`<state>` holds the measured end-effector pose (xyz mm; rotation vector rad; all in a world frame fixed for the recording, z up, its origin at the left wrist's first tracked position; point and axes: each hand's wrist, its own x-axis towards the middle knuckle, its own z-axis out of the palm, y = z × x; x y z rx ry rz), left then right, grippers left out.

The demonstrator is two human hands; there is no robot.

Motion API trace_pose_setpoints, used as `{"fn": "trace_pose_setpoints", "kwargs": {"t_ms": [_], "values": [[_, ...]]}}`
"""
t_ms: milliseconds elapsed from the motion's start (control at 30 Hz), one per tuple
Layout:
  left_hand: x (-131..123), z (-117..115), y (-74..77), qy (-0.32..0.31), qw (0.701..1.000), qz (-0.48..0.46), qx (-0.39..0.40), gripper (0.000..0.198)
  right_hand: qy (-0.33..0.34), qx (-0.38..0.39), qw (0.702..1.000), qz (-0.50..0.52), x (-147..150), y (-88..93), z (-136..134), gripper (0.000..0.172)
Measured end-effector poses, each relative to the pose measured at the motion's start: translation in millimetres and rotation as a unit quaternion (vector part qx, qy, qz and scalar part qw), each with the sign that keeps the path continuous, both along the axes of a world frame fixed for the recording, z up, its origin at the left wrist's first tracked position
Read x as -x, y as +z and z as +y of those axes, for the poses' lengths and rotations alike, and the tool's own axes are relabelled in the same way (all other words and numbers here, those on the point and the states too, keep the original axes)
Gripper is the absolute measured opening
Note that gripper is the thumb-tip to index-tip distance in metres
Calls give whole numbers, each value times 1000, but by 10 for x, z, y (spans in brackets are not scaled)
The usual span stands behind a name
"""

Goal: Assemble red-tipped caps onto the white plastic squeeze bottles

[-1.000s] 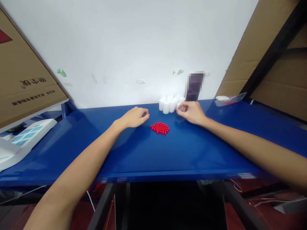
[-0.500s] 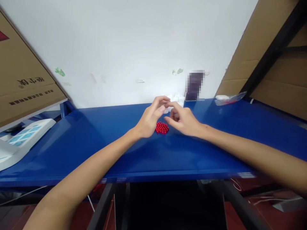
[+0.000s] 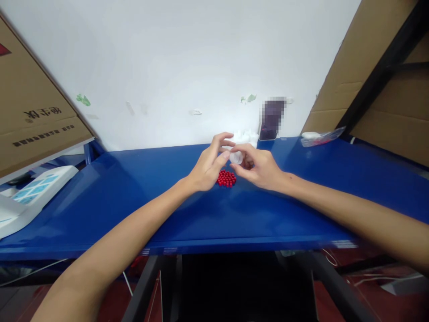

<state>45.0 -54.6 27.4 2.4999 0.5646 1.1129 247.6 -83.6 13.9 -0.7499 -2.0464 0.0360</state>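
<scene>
My right hand pinches a small translucent whitish round cup between thumb and index finger, its round opening facing me. Left of it, my left hand is open, fingers curved and apart; its thumb tip is close to the cup's edge, and whether they touch I cannot tell. Below both hands, a cluster of small red beads lies on the blue table. Behind the fingers is a pile of white pieces, partly hidden by my hands.
A phone with a blurred screen leans on the white wall. To its right lies a clear plastic bag with something red in it. A white device with blue panels stands at the left, beneath a cardboard box.
The translucent cup, mostly covered before, now shows between my right thumb and index finger. My left thumb has dropped a little from the fingers above it.
</scene>
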Motion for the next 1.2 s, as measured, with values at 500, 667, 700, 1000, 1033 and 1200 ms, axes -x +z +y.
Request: {"fn": "trace_pose_setpoints", "kwargs": {"t_ms": [500, 667, 700, 1000, 1033, 1200], "values": [[123, 95, 23, 75, 954, 237, -169, 30, 11, 13, 1000, 7, -38, -16, 16, 26], [98, 54, 27, 78, 944, 250, -201, 31, 13, 4, 1000, -25, -59, 12, 12, 22], [92, 48, 27, 77, 942, 253, -204, 31, 11, 4, 999, -31, -64, 15, 12, 20], [31, 24, 33, 4, 955, 246, -166, 30, 29, -15, 997, -71, -53, 52, -13, 14], [28, 25, 41, 3, 958, 243, -155, 31, 27, -20, 997, -71, -57, 54, -12, 14], [10, 9, 75, -24, 975, 198, -97, 32, 30, -65, 993, -95, -80, 40, 30, 20]]}}
